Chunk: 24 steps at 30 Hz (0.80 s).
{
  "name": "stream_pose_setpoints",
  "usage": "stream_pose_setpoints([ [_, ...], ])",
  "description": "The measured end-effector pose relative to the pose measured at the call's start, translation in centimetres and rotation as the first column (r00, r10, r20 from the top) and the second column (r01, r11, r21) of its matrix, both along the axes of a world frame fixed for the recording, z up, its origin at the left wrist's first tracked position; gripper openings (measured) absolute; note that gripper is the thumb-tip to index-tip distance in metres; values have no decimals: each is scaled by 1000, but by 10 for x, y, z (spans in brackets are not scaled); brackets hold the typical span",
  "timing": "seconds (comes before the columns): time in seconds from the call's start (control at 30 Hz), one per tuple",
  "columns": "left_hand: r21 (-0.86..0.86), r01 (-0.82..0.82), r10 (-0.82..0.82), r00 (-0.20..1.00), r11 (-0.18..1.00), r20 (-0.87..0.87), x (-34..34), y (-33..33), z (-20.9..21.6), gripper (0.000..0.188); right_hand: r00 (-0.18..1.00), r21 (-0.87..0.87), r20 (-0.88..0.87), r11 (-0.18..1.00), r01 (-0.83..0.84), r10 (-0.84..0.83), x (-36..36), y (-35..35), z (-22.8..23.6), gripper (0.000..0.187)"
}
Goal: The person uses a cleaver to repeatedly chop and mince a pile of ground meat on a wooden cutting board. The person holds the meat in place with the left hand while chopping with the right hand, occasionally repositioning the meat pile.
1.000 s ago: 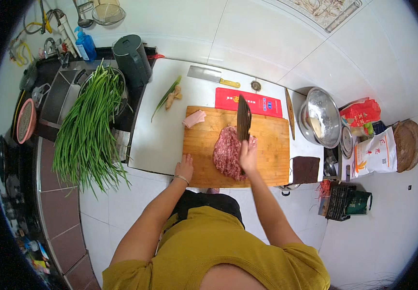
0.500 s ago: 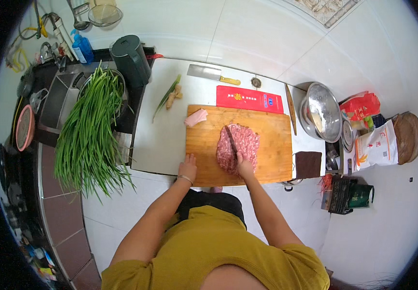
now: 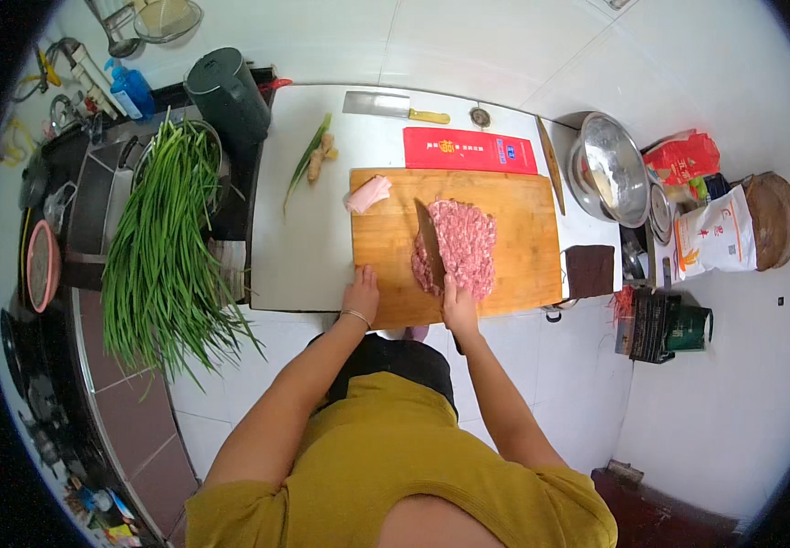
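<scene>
A wooden cutting board [image 3: 527,274] bears a flattened mound of minced meat [image 3: 468,247]. My right hand [image 3: 459,309] is closed round the handle of a cleaver [image 3: 430,239]. The dark blade stands on edge in the left part of the mince and parts a narrow strip from the rest. My left hand [image 3: 361,294] rests on the board's near left edge, fingers stretched out, with a bracelet at the wrist. A pale pink piece [image 3: 368,194], perhaps pork skin or fat, lies at the board's far left corner.
Behind the board lie a red packet [image 3: 470,150] and a second cleaver [image 3: 395,106]. Ginger [image 3: 322,157] and a green onion [image 3: 307,164] are to the left, before a kettle [image 3: 227,96] and a large heap of green chives [image 3: 167,247]. Metal bowls [image 3: 611,170] stand right.
The cleaver has shifted left across the mince and turned more upright. The mince now lies as a larger mass with a strip left of the blade. My left hand stays at the board's edge.
</scene>
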State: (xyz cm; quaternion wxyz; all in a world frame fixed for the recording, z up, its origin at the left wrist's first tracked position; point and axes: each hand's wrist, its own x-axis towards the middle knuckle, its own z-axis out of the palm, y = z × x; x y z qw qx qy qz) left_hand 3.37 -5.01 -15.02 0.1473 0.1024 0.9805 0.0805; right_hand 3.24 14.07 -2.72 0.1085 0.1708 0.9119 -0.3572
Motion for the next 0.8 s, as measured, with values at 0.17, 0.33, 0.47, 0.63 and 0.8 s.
stream_pose_setpoints([
  [0.17, -85, 72, -77, 995, 994, -64, -6, 1, 5, 40, 979, 22, -204, 999, 32, -27, 15, -12, -62, 60],
  [0.33, -95, 88, -91, 995, 992, -33, -11, -2, 18, 42, 991, 40, -119, 997, 65, -60, 0, -10, -15, 57],
  [0.47, -38, 61, -59, 997, 997, 58, -12, 4, 15, 43, 944, -165, -288, 980, 114, -159, 13, -9, -37, 54],
  [0.63, -94, 121, -121, 993, 988, 8, -9, 0, 16, 43, 979, -82, 145, 984, 158, -145, -1, -4, -51, 62],
  [0.8, -73, 105, -103, 994, 992, 22, -11, 1, 8, 42, 959, -44, -273, 997, 71, -80, 4, -14, -10, 56],
])
